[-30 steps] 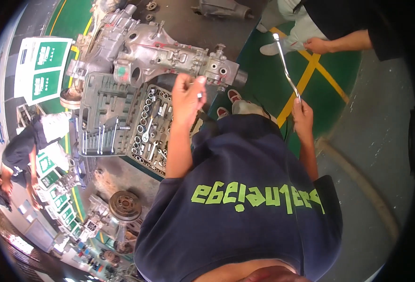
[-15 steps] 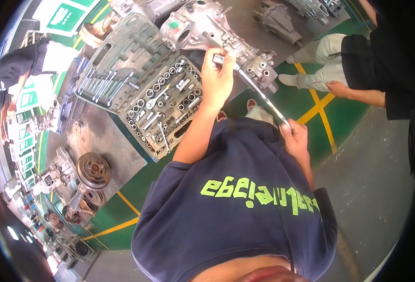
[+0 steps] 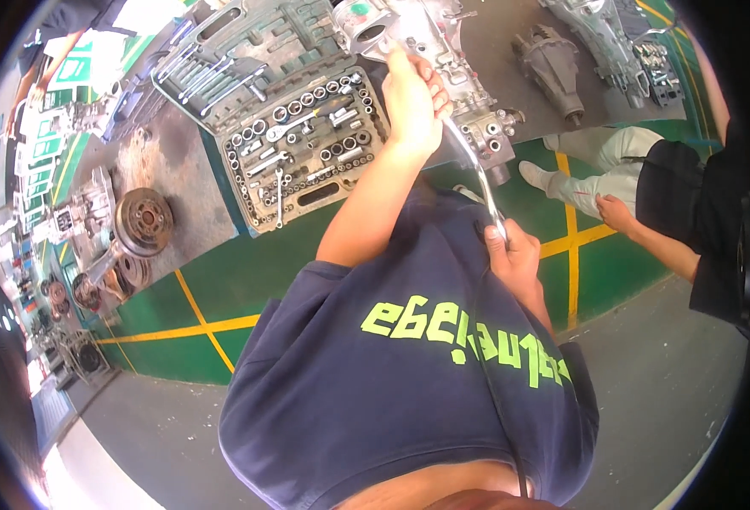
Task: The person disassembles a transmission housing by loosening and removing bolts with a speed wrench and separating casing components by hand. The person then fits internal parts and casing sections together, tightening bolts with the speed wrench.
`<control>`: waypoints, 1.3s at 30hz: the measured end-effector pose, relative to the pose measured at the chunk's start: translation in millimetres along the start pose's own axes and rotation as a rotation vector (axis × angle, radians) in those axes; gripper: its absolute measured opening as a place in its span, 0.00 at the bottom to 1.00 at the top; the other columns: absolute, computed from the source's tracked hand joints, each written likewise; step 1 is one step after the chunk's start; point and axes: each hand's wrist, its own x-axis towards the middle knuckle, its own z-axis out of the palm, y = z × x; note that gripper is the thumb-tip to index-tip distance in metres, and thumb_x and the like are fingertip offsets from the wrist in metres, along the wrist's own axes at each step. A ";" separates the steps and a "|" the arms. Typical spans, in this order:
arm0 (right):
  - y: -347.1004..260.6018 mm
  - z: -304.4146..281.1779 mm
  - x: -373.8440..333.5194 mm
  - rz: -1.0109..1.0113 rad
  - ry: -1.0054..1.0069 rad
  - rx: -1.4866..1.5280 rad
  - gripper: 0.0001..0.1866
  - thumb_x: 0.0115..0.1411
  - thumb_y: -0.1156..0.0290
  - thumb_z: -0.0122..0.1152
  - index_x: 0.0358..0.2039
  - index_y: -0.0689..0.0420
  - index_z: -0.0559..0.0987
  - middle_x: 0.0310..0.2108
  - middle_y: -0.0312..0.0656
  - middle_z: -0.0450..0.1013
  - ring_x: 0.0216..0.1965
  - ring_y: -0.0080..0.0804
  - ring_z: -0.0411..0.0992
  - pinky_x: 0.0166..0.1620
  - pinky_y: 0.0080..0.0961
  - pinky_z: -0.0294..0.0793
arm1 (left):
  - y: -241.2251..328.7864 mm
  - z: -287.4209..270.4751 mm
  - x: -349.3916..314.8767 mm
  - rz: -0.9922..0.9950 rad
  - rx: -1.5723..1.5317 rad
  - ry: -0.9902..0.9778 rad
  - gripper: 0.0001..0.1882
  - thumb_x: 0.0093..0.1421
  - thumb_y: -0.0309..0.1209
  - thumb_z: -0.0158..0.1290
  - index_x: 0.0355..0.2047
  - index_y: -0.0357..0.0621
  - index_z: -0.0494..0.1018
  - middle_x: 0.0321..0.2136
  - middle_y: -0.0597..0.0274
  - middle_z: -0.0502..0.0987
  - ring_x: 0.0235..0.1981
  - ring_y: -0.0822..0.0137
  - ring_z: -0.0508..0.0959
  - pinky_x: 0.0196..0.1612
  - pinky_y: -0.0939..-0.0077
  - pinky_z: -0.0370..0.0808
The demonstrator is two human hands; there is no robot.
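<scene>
A long chrome socket wrench slants between my two hands, in front of a metal gearbox on the bench. My right hand is closed round its lower end, close to my body. At the upper end, my left hand has its fingers curled by the wrench's head, which they hide. That hand is near the gearbox housing; whether it touches the housing I cannot tell. Left of my left forearm lies an opened socket set case, holding several sockets, a ratchet and combination wrenches. One loose combination wrench lies across the sockets.
Another gearbox part and a larger transmission lie farther right on the bench. A person stands at the right, near the bench edge. A brake drum assembly sits at the left. Yellow lines cross the green floor.
The view has shifted, so the bench sits higher in it. The wrench now stands steeper, and my left hand has turned at its head. My right hand still holds the lower end.
</scene>
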 end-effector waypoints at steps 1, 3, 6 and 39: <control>2.3 -6.2 -1.1 0.021 0.000 -0.017 0.19 0.67 0.63 0.60 0.23 0.62 0.70 0.15 0.42 0.62 0.17 0.27 0.56 0.23 0.29 0.61 | -4.2 3.1 4.0 -0.120 -0.016 -0.035 0.24 0.69 0.52 0.40 0.19 0.53 0.59 0.14 0.72 0.56 0.13 0.76 0.58 0.17 0.79 0.56; 18.4 -17.9 -2.8 0.005 -0.003 -0.033 0.18 0.66 0.63 0.60 0.24 0.62 0.71 0.14 0.42 0.63 0.17 0.27 0.57 0.23 0.28 0.63 | -16.8 11.8 4.7 -0.142 -0.016 -0.043 0.20 0.65 0.48 0.41 0.19 0.53 0.59 0.15 0.72 0.59 0.15 0.74 0.60 0.18 0.79 0.56; 25.5 -32.4 1.7 -0.059 0.013 -0.114 0.20 0.63 0.61 0.63 0.20 0.58 0.70 0.13 0.46 0.68 0.14 0.46 0.68 0.20 0.36 0.66 | -27.9 31.5 -1.6 -0.116 -0.080 0.085 0.17 0.64 0.45 0.41 0.20 0.54 0.60 0.20 0.69 0.63 0.20 0.70 0.65 0.19 0.77 0.58; 30.1 -71.6 81.2 -0.300 -0.270 0.827 0.22 0.71 0.52 0.48 0.34 0.61 0.69 0.13 0.30 0.57 0.15 0.15 0.51 0.20 0.16 0.49 | -31.3 124.1 -111.6 0.167 -0.539 -0.113 0.24 0.64 0.46 0.40 0.12 0.51 0.55 0.10 0.67 0.58 0.07 0.71 0.57 0.12 0.76 0.54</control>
